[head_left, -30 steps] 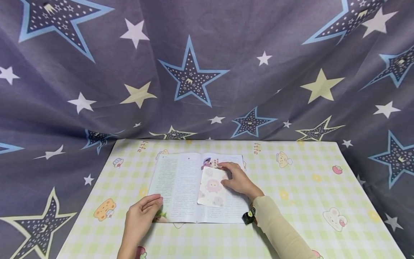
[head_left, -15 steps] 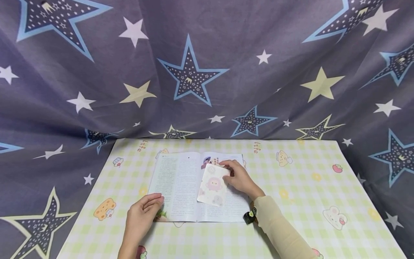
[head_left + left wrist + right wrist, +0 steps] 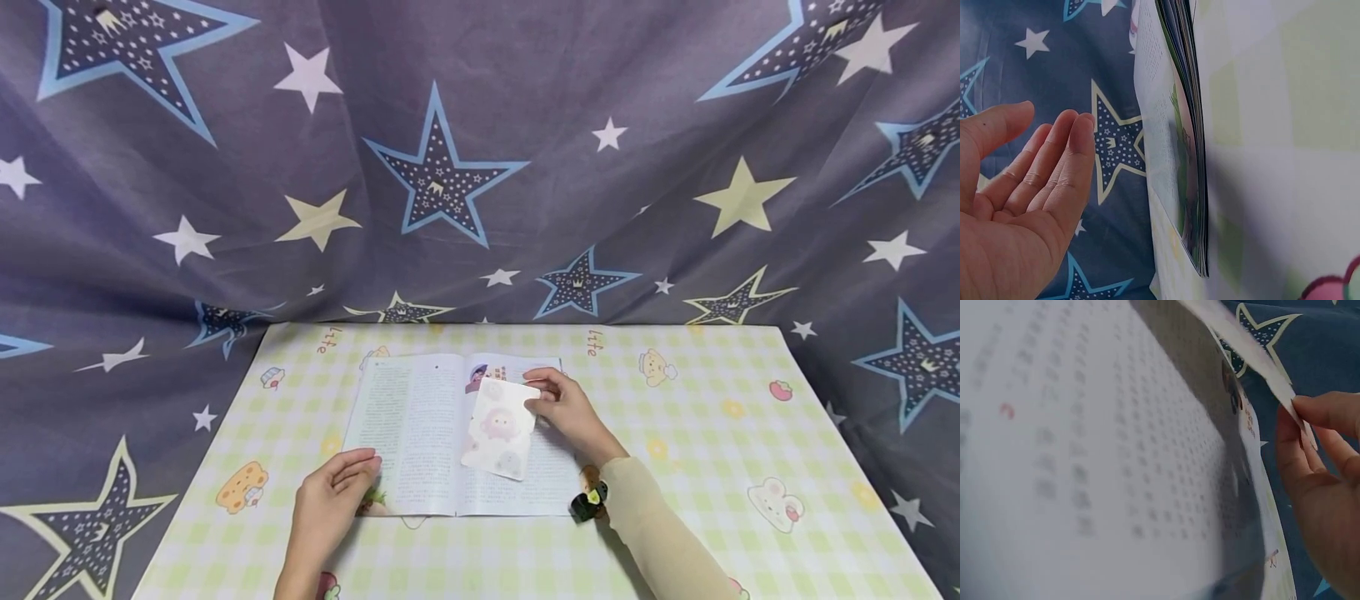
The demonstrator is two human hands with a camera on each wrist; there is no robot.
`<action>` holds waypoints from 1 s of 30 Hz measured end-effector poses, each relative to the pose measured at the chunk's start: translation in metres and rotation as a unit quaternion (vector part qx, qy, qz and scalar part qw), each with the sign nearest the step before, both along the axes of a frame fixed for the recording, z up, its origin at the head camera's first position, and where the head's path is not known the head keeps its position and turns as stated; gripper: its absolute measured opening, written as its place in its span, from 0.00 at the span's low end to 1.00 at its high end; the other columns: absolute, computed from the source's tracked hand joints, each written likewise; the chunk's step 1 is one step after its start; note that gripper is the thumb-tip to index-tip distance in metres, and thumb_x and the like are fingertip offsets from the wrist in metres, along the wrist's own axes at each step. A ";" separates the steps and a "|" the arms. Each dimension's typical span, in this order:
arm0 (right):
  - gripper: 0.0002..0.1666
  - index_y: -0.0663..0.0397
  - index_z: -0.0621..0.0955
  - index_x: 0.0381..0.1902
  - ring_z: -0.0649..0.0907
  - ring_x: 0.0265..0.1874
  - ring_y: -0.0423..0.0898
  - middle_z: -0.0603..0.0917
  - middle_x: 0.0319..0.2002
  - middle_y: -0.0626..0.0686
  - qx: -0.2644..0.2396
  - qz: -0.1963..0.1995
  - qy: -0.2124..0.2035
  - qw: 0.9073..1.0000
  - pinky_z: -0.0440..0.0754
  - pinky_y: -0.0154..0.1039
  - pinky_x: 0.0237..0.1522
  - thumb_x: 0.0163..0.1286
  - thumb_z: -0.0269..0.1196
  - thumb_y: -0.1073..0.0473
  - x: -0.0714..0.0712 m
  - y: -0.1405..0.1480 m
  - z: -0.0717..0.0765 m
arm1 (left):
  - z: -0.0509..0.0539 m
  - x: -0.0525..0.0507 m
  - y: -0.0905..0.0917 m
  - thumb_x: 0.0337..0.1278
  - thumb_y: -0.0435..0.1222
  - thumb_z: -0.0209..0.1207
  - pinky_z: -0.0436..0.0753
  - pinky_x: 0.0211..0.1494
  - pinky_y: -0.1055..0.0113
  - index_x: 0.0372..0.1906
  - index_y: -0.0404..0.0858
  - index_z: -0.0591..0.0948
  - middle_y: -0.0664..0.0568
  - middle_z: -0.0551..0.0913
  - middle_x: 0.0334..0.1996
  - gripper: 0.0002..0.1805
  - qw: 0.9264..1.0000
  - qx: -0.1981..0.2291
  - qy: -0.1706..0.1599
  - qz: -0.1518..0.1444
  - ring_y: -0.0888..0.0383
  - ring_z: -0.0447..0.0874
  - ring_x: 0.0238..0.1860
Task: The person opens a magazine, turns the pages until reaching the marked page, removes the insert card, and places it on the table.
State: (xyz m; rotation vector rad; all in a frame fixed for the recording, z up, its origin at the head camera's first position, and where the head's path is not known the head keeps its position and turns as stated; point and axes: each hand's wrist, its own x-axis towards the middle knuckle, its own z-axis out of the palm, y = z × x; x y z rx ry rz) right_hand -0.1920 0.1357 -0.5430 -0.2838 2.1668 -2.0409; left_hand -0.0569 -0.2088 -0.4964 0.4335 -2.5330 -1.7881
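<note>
An open magazine (image 3: 431, 433) lies flat on the table, its pages filled with small print. Over its right page my right hand (image 3: 573, 417) pinches the upper right corner of a thin pale card (image 3: 498, 429) with pink and grey cartoon figures. In the right wrist view the thumb and fingers meet on the card's edge (image 3: 1272, 378), and the card stands tilted off the page, casting a shadow. My left hand (image 3: 330, 508) is by the magazine's lower left corner; the left wrist view shows its fingers (image 3: 1072, 162) relaxed, with nothing held, apart from the pages.
The table (image 3: 675, 517) wears a green checked cloth with cartoon prints. Behind it hangs a dark curtain (image 3: 480, 208) patterned with stars. A small black device (image 3: 588, 502) is strapped at the right wrist.
My right hand has taken hold of the card's corner and drawn it slightly up and to the right, off the page. The left hand has stayed nearly still.
</note>
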 end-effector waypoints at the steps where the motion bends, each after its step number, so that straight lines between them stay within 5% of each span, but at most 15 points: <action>1: 0.27 0.69 0.75 0.60 0.71 0.24 0.39 0.83 0.47 0.67 -0.008 -0.003 -0.009 1.000 0.71 0.29 0.26 0.63 0.65 0.77 0.001 0.001 0.000 | 0.000 0.000 0.000 0.66 0.36 0.64 0.83 0.46 0.76 0.53 0.33 0.84 0.44 0.87 0.47 0.14 1.000 0.001 -0.001 0.001 0.63 0.87 0.45; 6: 0.26 0.69 0.74 0.61 0.80 0.27 0.41 0.84 0.44 0.69 -0.027 -0.017 -0.033 0.999 0.78 0.32 0.30 0.64 0.64 0.75 0.004 0.005 0.005 | -0.001 0.000 0.001 0.66 0.39 0.65 0.82 0.46 0.77 0.53 0.34 0.84 0.45 0.87 0.47 0.16 1.000 -0.002 -0.002 0.001 0.64 0.86 0.45; 13: 0.25 0.70 0.74 0.59 0.85 0.31 0.42 0.85 0.40 0.59 -0.078 -0.042 -0.058 0.994 0.84 0.34 0.33 0.64 0.63 0.76 0.007 0.013 0.016 | -0.001 0.001 0.001 0.66 0.38 0.65 0.82 0.47 0.77 0.53 0.34 0.83 0.45 0.88 0.47 0.16 1.000 -0.001 0.000 -0.001 0.63 0.87 0.45; 30: 0.26 0.76 0.68 0.61 0.82 0.29 0.41 0.86 0.33 0.48 -0.050 -0.073 -0.062 0.994 0.83 0.31 0.33 0.68 0.62 0.74 0.014 0.093 0.037 | -0.003 -0.001 0.002 0.65 0.40 0.65 0.82 0.46 0.77 0.53 0.35 0.84 0.47 0.88 0.46 0.17 1.000 -0.013 -0.004 0.000 0.64 0.86 0.45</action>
